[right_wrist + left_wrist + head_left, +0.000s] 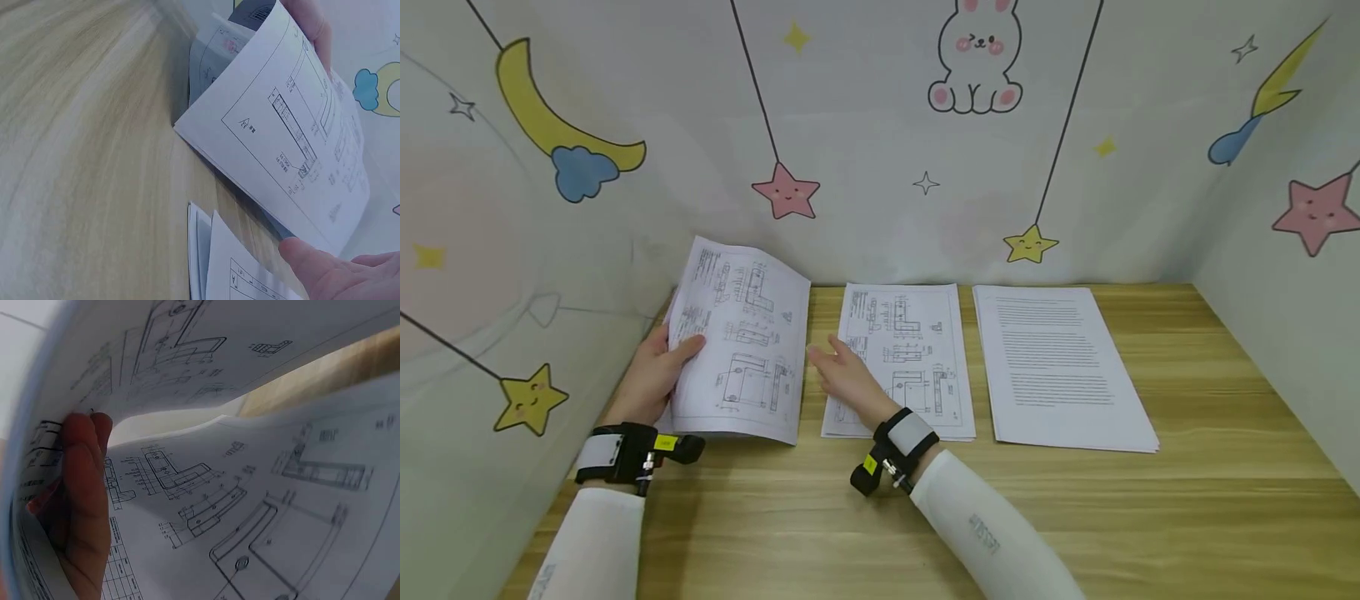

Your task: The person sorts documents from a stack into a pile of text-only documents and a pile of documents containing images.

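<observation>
My left hand [647, 371] grips the left edge of some printed drawing sheets [737, 333], thumb on top. They are raised and bowed at the left of the table. In the left wrist view, the fingers [84, 506] curl beneath the raised paper, and another drawing sheet [181, 550] lies below it. My right hand [850, 379] holds nothing. Its fingers are extended over the left side of a middle stack of drawings [917, 333], close to the raised sheets' right edge. Whether a fingertip touches that edge, I cannot tell.
To the right lies a stack of text pages [1052, 358] on the wood-grain table [1210, 400]. A white cloth backdrop [880, 217] with cartoon figures rises behind the table and along both sides.
</observation>
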Demonstrator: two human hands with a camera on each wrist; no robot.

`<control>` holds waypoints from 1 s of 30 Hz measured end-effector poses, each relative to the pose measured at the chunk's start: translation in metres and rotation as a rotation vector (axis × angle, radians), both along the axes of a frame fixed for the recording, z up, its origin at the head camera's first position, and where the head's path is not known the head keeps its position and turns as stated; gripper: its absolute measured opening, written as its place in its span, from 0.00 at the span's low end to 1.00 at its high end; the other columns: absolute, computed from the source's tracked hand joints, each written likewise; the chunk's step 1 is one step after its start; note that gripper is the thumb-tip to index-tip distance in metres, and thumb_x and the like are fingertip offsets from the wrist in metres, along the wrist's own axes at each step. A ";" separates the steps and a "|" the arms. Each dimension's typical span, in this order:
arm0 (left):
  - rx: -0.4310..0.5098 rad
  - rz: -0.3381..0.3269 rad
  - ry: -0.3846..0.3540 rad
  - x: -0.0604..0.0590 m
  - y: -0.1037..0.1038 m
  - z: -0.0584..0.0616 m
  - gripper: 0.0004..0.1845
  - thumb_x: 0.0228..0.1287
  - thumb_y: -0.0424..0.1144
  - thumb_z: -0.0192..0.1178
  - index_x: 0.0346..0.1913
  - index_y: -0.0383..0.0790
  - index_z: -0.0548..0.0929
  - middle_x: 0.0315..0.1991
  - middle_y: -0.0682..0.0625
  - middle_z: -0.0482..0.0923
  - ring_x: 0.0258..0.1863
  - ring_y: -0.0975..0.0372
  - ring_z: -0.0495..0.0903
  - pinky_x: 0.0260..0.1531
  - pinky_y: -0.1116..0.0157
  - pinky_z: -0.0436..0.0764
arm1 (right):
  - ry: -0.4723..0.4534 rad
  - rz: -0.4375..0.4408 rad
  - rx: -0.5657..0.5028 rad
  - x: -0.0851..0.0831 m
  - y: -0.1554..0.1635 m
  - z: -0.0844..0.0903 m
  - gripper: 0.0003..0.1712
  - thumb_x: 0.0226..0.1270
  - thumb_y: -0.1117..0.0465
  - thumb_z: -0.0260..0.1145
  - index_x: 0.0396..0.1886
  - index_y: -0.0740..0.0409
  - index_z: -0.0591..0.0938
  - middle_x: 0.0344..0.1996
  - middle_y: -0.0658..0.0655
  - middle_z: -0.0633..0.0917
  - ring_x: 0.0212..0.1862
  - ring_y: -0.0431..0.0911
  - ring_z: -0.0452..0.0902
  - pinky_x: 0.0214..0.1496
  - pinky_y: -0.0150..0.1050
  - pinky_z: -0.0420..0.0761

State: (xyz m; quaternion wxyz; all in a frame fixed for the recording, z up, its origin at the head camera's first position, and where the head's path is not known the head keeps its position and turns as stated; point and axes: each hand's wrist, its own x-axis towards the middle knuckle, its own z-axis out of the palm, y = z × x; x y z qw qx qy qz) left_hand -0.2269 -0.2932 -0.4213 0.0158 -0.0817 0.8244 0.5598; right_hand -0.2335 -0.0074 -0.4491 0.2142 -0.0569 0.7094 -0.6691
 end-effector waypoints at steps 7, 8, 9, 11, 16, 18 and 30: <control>0.193 -0.108 0.068 0.007 0.023 0.016 0.32 0.72 0.52 0.56 0.74 0.49 0.60 0.45 0.60 0.81 0.37 0.67 0.87 0.35 0.65 0.86 | -0.195 -0.015 -0.318 -0.009 0.001 -0.011 0.47 0.71 0.33 0.54 0.79 0.51 0.52 0.72 0.62 0.67 0.72 0.54 0.66 0.73 0.49 0.69; 0.213 -0.116 0.075 0.007 0.026 0.018 0.32 0.72 0.51 0.56 0.73 0.49 0.60 0.45 0.60 0.82 0.37 0.66 0.87 0.35 0.65 0.86 | -0.208 -0.016 -0.362 -0.010 0.002 -0.012 0.45 0.71 0.33 0.54 0.78 0.49 0.56 0.70 0.61 0.69 0.69 0.52 0.68 0.71 0.48 0.69; 0.227 -0.126 0.084 0.008 0.028 0.020 0.31 0.72 0.51 0.57 0.73 0.49 0.61 0.45 0.60 0.82 0.38 0.66 0.88 0.35 0.65 0.86 | -0.212 -0.015 -0.407 -0.011 0.002 -0.013 0.42 0.71 0.32 0.54 0.76 0.47 0.59 0.67 0.59 0.72 0.67 0.50 0.69 0.70 0.47 0.70; 0.252 -0.143 0.092 0.009 0.032 0.023 0.31 0.71 0.51 0.57 0.72 0.49 0.62 0.46 0.59 0.83 0.38 0.65 0.88 0.35 0.64 0.86 | -0.213 -0.023 -0.498 -0.013 0.004 -0.015 0.37 0.71 0.32 0.54 0.72 0.43 0.66 0.61 0.54 0.76 0.61 0.46 0.72 0.65 0.44 0.70; 0.212 -0.174 0.104 0.012 0.041 0.027 0.30 0.71 0.51 0.57 0.71 0.48 0.64 0.46 0.60 0.84 0.39 0.64 0.88 0.36 0.64 0.86 | -0.214 -0.067 -0.653 -0.016 0.005 -0.014 0.26 0.72 0.36 0.56 0.64 0.38 0.75 0.50 0.46 0.81 0.55 0.42 0.75 0.58 0.40 0.68; 0.192 -0.189 0.109 0.011 0.044 0.026 0.29 0.72 0.51 0.57 0.70 0.46 0.63 0.45 0.60 0.84 0.39 0.64 0.88 0.36 0.64 0.86 | -0.216 -0.078 -0.664 -0.015 0.007 -0.013 0.23 0.72 0.41 0.58 0.63 0.40 0.76 0.51 0.46 0.83 0.54 0.41 0.78 0.58 0.39 0.71; -0.003 -0.135 0.039 0.009 0.042 0.029 0.36 0.72 0.55 0.56 0.74 0.41 0.60 0.40 0.60 0.80 0.33 0.68 0.84 0.32 0.66 0.84 | -0.164 -0.127 -0.458 -0.017 0.021 -0.011 0.18 0.74 0.54 0.60 0.62 0.43 0.77 0.58 0.55 0.84 0.55 0.47 0.84 0.53 0.41 0.82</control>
